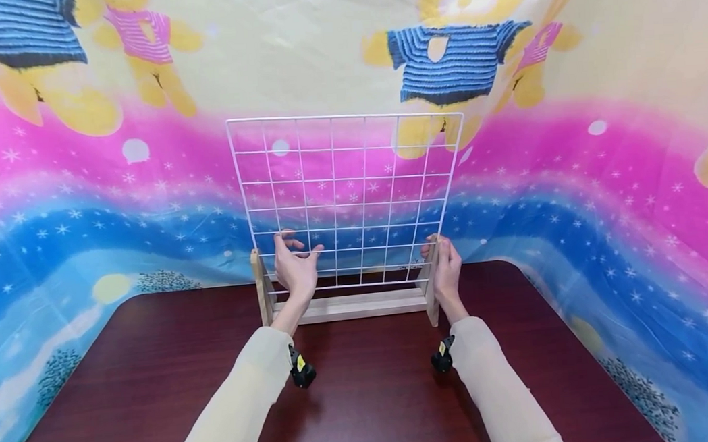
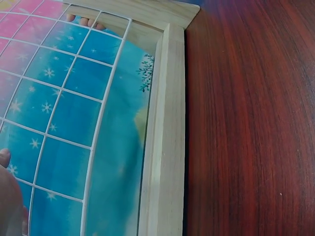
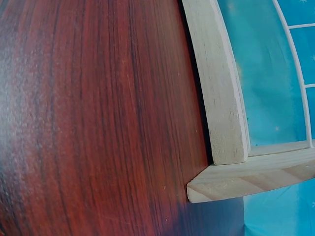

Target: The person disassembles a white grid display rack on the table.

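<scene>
A white wire grid panel stands upright between the two side posts of a pale wooden stand. Its bottom wire sits above the stand's crossbar, leaving a gap. At the lower left of the grid is my left hand, just inside the left post, thumb and fingers apart and close to the wires. Only part of that hand shows at the left edge of the left wrist view. My right hand grips the right post near its top, fingertips showing on its inner side.
The stand rests on a dark red-brown wooden table near its far edge. Behind hangs a cloth printed with bears and snowflakes. Small black cameras are strapped at both wrists, beside light sleeves.
</scene>
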### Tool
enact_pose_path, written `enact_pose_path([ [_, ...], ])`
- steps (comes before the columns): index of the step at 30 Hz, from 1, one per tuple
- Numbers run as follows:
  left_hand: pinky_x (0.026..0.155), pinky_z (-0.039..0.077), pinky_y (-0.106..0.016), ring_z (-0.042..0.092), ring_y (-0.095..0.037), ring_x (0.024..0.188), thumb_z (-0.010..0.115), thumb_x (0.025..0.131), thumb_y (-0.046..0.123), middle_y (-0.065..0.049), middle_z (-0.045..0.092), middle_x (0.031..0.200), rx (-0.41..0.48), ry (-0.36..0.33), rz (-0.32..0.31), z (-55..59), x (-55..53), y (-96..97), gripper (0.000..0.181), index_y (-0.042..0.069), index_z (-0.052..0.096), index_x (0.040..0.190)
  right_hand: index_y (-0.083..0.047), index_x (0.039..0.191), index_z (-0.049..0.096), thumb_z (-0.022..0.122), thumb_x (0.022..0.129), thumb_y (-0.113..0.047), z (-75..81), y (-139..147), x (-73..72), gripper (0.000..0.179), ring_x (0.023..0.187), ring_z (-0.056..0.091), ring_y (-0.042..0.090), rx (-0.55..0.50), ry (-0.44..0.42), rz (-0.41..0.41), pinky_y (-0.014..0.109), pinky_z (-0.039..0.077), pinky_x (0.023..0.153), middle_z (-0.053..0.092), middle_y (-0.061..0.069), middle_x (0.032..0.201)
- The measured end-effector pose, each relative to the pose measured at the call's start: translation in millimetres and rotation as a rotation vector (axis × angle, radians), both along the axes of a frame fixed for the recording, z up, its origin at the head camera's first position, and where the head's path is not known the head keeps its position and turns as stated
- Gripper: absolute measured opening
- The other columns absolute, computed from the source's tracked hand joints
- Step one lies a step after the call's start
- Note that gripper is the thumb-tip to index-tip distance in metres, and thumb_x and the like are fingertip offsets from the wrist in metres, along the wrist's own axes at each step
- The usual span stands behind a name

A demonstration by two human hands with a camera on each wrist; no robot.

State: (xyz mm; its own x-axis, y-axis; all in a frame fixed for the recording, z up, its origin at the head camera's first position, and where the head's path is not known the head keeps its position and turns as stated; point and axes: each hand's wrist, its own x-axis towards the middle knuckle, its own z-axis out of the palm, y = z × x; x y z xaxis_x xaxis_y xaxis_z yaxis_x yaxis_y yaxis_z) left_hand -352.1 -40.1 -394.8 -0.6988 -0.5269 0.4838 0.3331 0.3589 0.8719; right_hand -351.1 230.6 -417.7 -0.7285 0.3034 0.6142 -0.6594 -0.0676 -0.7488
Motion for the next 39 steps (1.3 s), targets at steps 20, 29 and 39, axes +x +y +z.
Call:
enact_pose_path([
  [20,0.064,0.045,-0.043,0.067,-0.015,0.074,0.086,0.073,0.021,-0.002,0.061,0.089,0.013,-0.009,0.012,7.9,-2.2,-0.6,0.054,0.016,0.052,0.116,0.020,0.110,0.055,0.031,0.107,-0.013,-4.6,2,-1.6,0.041,0.075,0.065,0.015,0.028,0.007,-0.009,0.028,0.051,0.069,0.052,0.044,0.090],
  [29,0.065,0.045,-0.043,0.067,-0.015,0.074,0.086,0.074,0.019,-0.006,0.062,0.091,0.001,0.021,0.002,14.8,-1.9,-1.8,0.053,0.017,0.052,0.116,0.021,0.109,0.054,0.030,0.106,-0.012,-4.6,0,-3.5,0.041,0.075,0.065,0.024,0.008,0.007,-0.002,0.036,0.052,0.070,0.052,0.045,0.089],
  [39,0.067,0.044,-0.042,0.067,-0.014,0.075,0.086,0.072,0.019,-0.003,0.061,0.090,0.021,0.004,0.003,17.7,-1.0,-0.8,0.054,0.017,0.053,0.114,0.025,0.111,0.052,0.028,0.106,-0.010,-0.6,-1,-0.9,0.042,0.072,0.065,0.019,-0.012,0.011,0.003,0.029,0.053,0.069,0.048,0.050,0.089],
])
